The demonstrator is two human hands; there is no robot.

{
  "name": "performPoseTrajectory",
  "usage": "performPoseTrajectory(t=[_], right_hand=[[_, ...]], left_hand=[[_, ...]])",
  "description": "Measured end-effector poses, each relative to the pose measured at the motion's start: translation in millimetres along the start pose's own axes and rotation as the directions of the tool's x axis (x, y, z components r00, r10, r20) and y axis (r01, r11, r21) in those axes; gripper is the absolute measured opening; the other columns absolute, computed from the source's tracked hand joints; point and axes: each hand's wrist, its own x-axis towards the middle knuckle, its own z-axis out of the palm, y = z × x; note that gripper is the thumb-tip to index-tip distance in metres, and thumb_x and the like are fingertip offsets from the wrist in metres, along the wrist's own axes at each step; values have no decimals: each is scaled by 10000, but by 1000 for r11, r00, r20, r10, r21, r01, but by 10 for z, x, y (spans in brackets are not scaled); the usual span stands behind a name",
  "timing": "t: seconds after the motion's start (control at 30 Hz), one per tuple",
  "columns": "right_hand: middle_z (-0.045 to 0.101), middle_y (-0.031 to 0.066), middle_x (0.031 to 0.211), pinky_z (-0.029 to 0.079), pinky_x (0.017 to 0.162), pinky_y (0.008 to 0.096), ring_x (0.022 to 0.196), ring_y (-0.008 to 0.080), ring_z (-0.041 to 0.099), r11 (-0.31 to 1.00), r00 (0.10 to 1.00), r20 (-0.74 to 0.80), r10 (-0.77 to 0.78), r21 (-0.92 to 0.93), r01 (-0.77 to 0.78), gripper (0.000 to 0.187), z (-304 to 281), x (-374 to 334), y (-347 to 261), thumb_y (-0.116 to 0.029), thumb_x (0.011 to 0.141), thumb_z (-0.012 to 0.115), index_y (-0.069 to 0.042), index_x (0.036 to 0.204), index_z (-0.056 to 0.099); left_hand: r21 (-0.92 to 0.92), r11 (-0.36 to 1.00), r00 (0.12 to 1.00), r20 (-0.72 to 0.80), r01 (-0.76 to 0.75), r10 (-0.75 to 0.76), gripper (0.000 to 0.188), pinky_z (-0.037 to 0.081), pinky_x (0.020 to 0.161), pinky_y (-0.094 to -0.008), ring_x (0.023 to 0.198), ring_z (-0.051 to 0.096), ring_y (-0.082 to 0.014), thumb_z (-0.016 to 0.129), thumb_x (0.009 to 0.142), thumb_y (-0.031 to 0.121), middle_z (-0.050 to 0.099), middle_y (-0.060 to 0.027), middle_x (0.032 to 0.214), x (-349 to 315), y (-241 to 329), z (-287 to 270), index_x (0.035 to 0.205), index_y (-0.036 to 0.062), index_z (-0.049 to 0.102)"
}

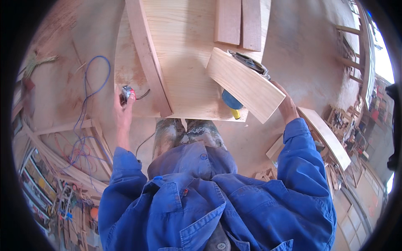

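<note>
My left hand point(124, 102) is closed around a small silver and red tape measure point(127, 93), with a dark strap trailing from it to the right. It is held at the left edge of the workbench. On the right, my right hand point(286, 104) grips the near right end of a pale wooden board point(246, 85); its fingers are partly hidden behind the wood. The board is raised and tilted above the bench's near right corner. Past its far edge shows a dark power tool point(249, 62). A blue round part point(231, 100) and a yellow piece point(235, 113) stick out below.
A long reddish plank point(147, 54) lies along the left of the plywood workbench top point(188, 83). Two reddish boards point(228, 23) lie at the far right. A blue cord point(86, 90) loops over the floor at left. Another pale board point(324, 136) and wood offcuts are at right.
</note>
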Motion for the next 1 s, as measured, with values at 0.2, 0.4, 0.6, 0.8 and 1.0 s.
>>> performPoseTrajectory(t=[0.2,0.4,0.6,0.8,1.0], right_hand=[[713,103,1090,605,828,354,944,203,696,995,998,59,36,93,-41,341,-140,201,202,-263,1047,551,-4,1263,607],[710,102,1130,599,862,364,1002,207,691,993,995,75,59,99,-67,356,-163,263,275,-260,1042,559,-3,1286,599],[706,101,1169,593,897,374,1061,212,686,992,996,54,77,98,-82,373,-261,244,318,-258,1038,567,-3,1309,590],[696,105,1219,589,922,411,1108,232,682,967,991,74,115,221,-129,396,-418,184,464,-263,1011,606,-12,1317,592],[672,103,1269,584,928,389,1128,222,673,953,999,31,30,301,-38,403,-577,123,619,-245,1008,620,-21,1341,583]], left_hand=[[-410,911,999,-5,46,-53,686,436,1038,-343,1157,579,-169,649,981,235,612,-109,1294,-422,174,-86,1561,1,367],[-773,610,981,190,174,-40,536,479,1013,-402,1140,599,-192,556,1011,237,605,-122,1327,-610,117,-160,1473,-21,479],[-714,659,970,211,236,-119,483,551,868,-360,976,657,-176,559,1044,325,676,-113,1167,-516,439,15,1353,-45,597],[-543,820,934,357,182,29,445,544,833,-298,941,644,-129,600,1036,356,683,-76,1140,-194,492,-36,1329,25,655],[-441,883,912,408,160,38,443,517,872,-270,982,630,-110,640,1015,329,676,-47,1147,107,644,-84,1349,38,645]])
